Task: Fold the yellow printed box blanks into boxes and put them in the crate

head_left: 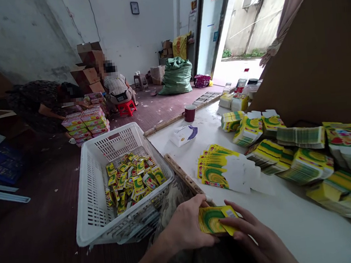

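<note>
A small yellow-and-green printed carton is between my two hands, just off the table's wooden edge. My left hand grips its left end, thumb on top and fingers beneath. At the other end, my right hand has its fingers pressed on a yellow flap; whether the carton is sealed I cannot tell. On the white table beyond, flat cartons lie fanned out in an overlapping row. To the left, a white plastic basket holds many small yellow-green packs.
Stacks of flat cartons line the table's right side. A tissue box and a dark red mug stand near the far edge. Across the room, one person bends over pink boxes; another person sits on a red stool.
</note>
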{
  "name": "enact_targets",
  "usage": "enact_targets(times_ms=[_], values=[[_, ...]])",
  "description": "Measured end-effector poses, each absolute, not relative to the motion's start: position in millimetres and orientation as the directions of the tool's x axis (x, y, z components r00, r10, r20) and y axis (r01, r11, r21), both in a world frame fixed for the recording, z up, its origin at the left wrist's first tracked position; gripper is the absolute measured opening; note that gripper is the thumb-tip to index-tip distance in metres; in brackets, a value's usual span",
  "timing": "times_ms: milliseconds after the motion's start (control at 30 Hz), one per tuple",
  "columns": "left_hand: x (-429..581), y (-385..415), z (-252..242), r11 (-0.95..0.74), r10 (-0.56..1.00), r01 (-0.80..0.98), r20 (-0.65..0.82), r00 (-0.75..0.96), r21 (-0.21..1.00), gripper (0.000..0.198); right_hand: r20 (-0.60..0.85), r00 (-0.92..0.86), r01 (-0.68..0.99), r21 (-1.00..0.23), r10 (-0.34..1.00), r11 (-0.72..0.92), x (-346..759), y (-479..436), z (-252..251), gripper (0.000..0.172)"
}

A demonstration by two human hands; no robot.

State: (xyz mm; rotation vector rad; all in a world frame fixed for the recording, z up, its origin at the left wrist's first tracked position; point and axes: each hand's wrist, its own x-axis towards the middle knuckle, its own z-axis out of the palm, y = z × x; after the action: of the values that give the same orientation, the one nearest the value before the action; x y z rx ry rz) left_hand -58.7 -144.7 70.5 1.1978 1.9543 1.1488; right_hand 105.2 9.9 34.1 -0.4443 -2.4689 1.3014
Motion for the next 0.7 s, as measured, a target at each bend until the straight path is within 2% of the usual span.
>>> enact_targets(times_ms=[67, 133, 233, 300, 367, 400, 467, 500, 533, 600, 667, 700], values=[[-57, -144, 72, 0.205, 0.908, 0.43, -0.007, -0.42, 0.879, 0.067, 0.13, -0.892, 0.13, -0.844, 0.432, 0.521, 105, 8, 41, 0.022], [-54, -143, 73, 0.194, 0.901, 0.477, 0.037, -0.432, 0.857, 0.067, 0.134, -0.838, 0.155, -0.871, 0.529, 0.467, 101, 0, 44, 0.026], [-51, -143, 72, 0.179, 0.876, 0.49, 0.089, -0.475, 0.853, 0.065, 0.115, -0.75, 0.146, -0.932, 0.652, 0.332, 92, -13, 44, 0.053], [-55, -145, 69, 0.127, 0.835, 0.349, 0.091, -0.543, 0.928, 0.059, 0.1, -0.761, 0.102, -0.958, 0.642, 0.27, 87, -13, 45, 0.064], [-64, -147, 66, -0.059, 0.672, 0.084, 0.101, -0.733, 0.995, 0.053, 0.091, -0.769, 0.129, -0.947, 0.632, 0.294, 85, -3, 46, 0.057], [-71, -147, 64, -0.209, 0.537, -0.052, 0.07, -0.841, 0.977, 0.049, 0.084, -0.762, 0.184, -0.922, 0.643, 0.34, 84, 5, 47, 0.047], [-82, -145, 60, -0.477, 0.294, -0.254, -0.12, -0.948, 0.842, 0.043, 0.08, -0.729, 0.318, -0.839, 0.68, 0.441, 79, 24, 48, 0.027], [-85, -143, 58, -0.536, 0.254, -0.336, -0.232, -0.939, 0.775, 0.042, 0.084, -0.712, 0.371, -0.798, 0.697, 0.475, 74, 33, 47, 0.021], [-87, -142, 55, -0.54, 0.268, -0.421, -0.326, -0.907, 0.728, 0.04, 0.089, -0.699, 0.407, -0.767, 0.71, 0.496, 67, 42, 46, 0.016], [-83, -139, 51, -0.446, 0.357, -0.558, -0.433, -0.828, 0.7, 0.031, 0.099, -0.677, 0.455, -0.723, 0.729, 0.52, 49, 56, 40, 0.01], [-74, -136, 47, -0.352, 0.446, -0.598, -0.433, -0.783, 0.72, 0.026, 0.105, -0.651, 0.514, -0.669, 0.752, 0.538, 30, 64, 33, 0.009], [-69, -136, 45, -0.317, 0.485, -0.604, -0.423, -0.765, 0.731, 0.03, 0.104, -0.636, 0.543, -0.643, 0.764, 0.54, 21, 65, 29, 0.011]])
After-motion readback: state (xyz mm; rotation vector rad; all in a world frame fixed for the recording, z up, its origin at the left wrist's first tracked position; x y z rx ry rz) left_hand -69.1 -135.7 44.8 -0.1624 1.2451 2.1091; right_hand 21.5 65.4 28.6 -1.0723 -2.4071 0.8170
